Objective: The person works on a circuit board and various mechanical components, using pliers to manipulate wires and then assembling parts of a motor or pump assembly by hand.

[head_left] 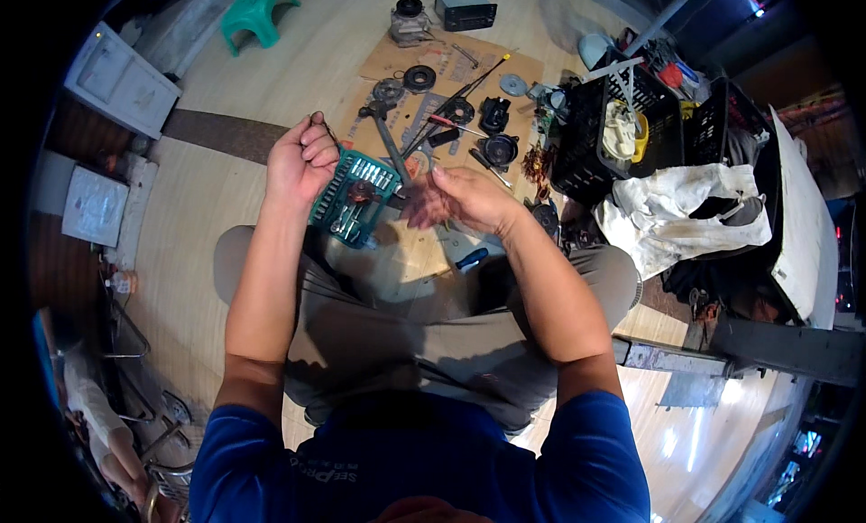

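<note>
One left hand, one right hand, one hammer, one teal socket case
One red-handled screwdriver and one blue-handled screwdriver make two. There is one cardboard sheet, one green stool, one boxy black unit and one pair of black crates. Round dark parts number at least three, though clutter makes an exact count uncertain.
</note>
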The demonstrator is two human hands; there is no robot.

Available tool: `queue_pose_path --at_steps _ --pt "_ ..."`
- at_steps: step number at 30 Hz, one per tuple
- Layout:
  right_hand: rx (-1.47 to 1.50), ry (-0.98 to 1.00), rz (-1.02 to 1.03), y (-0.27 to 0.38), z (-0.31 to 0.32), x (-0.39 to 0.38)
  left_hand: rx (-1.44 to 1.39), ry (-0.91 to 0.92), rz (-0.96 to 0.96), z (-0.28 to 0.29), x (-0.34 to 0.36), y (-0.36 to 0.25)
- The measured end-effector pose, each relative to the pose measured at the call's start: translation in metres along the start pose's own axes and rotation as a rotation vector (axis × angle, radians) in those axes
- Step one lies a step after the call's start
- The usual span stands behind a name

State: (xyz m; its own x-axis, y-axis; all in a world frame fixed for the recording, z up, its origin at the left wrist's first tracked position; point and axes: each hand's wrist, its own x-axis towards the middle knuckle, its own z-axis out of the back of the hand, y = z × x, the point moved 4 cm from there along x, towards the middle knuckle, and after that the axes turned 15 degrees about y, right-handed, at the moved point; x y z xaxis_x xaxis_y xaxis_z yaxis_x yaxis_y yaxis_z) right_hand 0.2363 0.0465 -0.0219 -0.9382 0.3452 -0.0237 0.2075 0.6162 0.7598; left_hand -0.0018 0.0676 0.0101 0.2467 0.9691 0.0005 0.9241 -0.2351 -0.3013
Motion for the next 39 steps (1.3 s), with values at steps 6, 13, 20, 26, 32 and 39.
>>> queue_pose_path --at_steps 6,13,20,26,32,39 --pt "0.196 0.08 0.013 -0.012 -0.023 -0.007 -0.024 -0.017 -0.071 -0.001 -0.002 -0.014" --pt "-0.529 0.196 -0.382 0.014 -0.024 -0.017 0.112 0.261 0.292 -0.024 -0.015 -0.007" --pt "-1.258 -0.256 -0.291 0.052 -0.004 -0.024 0.576 0.314 0.605 -0.035 -0.039 0.005" --pt "-1.366 -0.403 -0.12 0.062 -0.004 -0.022 0.923 0.224 0.824 -0.03 -0.046 0.027" --pt "-1.439 -0.446 -0.008 0.069 -0.016 -0.015 1.574 0.22 0.816 -0.022 -0.038 0.042" --pt "-1.178 -0.585 -0.048 0.059 -0.025 -0.009 1.825 -0.06 0.507 0.009 -0.017 0.052"
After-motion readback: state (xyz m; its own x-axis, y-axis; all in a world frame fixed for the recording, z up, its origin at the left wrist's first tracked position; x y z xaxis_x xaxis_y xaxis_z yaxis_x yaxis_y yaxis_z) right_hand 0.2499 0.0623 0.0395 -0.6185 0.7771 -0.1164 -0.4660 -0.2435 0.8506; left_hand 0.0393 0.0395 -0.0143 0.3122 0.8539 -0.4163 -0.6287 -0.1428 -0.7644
